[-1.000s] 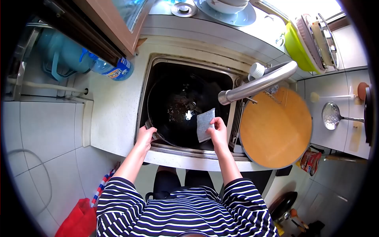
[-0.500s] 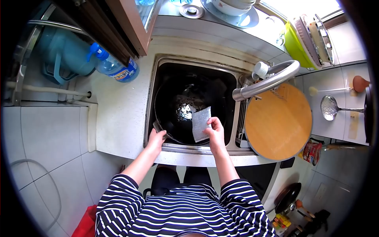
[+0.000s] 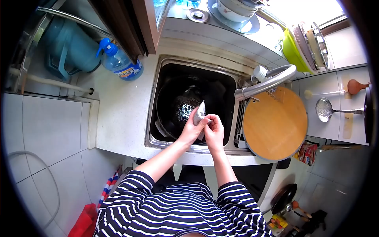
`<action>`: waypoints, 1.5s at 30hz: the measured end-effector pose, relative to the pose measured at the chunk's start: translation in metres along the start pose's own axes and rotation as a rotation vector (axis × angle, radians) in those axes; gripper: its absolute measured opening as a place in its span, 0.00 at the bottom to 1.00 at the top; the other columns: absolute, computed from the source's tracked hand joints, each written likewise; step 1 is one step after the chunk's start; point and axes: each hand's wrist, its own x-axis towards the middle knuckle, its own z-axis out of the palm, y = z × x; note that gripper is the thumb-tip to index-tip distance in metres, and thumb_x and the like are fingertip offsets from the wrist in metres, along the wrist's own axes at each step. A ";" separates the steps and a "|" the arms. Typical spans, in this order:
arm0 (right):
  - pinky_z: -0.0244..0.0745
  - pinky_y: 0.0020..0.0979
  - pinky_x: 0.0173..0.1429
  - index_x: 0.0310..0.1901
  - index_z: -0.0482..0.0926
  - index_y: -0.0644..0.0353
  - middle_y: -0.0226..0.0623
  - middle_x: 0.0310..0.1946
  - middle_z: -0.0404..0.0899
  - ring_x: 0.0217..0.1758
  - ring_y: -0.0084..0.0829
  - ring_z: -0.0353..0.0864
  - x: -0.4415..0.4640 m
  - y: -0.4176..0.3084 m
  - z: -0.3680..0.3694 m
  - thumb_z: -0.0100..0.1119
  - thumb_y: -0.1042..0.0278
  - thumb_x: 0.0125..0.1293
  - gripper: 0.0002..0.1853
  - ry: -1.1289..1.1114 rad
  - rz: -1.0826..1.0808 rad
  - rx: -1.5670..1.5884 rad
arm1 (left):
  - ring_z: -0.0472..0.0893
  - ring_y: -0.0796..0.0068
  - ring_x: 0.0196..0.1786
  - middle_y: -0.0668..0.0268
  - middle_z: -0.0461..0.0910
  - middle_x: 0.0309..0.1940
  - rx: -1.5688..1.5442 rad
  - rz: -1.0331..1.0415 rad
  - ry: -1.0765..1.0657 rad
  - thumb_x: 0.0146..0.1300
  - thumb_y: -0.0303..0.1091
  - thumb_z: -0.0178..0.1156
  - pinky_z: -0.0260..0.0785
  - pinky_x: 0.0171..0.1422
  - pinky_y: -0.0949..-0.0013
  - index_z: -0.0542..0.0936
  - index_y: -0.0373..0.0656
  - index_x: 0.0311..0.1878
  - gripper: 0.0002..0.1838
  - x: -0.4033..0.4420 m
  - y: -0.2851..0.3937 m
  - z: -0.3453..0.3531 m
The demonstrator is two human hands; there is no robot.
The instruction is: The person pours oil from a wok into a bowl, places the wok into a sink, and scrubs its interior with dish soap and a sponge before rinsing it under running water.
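Observation:
My left hand (image 3: 191, 129) and my right hand (image 3: 214, 132) are together over the front of the sink (image 3: 151, 141). Between them is a grey scouring cloth (image 3: 201, 110), bunched up with one corner pointing away from me. Fingers of both hands are closed on it, and part of it is hidden behind them. Below lies a large dark wok (image 3: 169, 93) inside the sink, wet and shining at its middle. The wok's near-left handle (image 3: 160, 128) is free of my hands.
A curved faucet (image 3: 272, 81) reaches in from the right, beside a round wooden cutting board (image 3: 275, 122). On the left counter stands a blue pump bottle (image 3: 122, 65). Bowls (image 3: 235, 10) sit on the back ledge, and a skimmer (image 3: 325, 110) hangs on the right wall.
My left hand has let go of the wok handle and moved right to the cloth. The cloth, flat in my right hand before, is now bunched between both hands.

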 end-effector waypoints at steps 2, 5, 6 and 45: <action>0.71 0.24 0.45 0.48 0.72 0.60 0.30 0.43 0.75 0.42 0.21 0.74 0.003 0.002 -0.001 0.61 0.78 0.58 0.16 0.078 -0.061 -0.302 | 0.77 0.81 0.45 0.69 0.79 0.43 -0.047 0.079 0.129 0.57 0.47 0.67 0.69 0.51 0.76 0.72 0.41 0.54 0.27 0.003 -0.013 0.009; 0.72 0.25 0.46 0.57 0.71 0.59 0.31 0.46 0.75 0.44 0.24 0.74 0.004 0.008 -0.006 0.59 0.77 0.59 0.22 0.149 -0.118 -0.244 | 0.78 0.81 0.40 0.69 0.80 0.39 -0.047 0.063 0.149 0.58 0.43 0.67 0.70 0.47 0.77 0.76 0.41 0.47 0.20 0.000 -0.003 0.024; 0.71 0.26 0.52 0.61 0.69 0.59 0.33 0.49 0.75 0.49 0.24 0.74 0.001 -0.005 -0.005 0.57 0.77 0.61 0.24 0.092 0.043 0.068 | 0.78 0.82 0.37 0.70 0.81 0.35 0.079 0.177 0.206 0.59 0.41 0.67 0.71 0.43 0.77 0.78 0.40 0.43 0.16 0.008 -0.020 0.023; 0.62 0.36 0.67 0.63 0.63 0.66 0.49 0.58 0.69 0.63 0.42 0.69 0.018 -0.097 0.135 0.54 0.76 0.61 0.27 -0.126 -0.452 -0.323 | 0.77 0.74 0.51 0.64 0.78 0.50 -0.113 0.130 0.324 0.65 0.37 0.57 0.69 0.57 0.69 0.71 0.37 0.58 0.21 -0.027 0.092 -0.118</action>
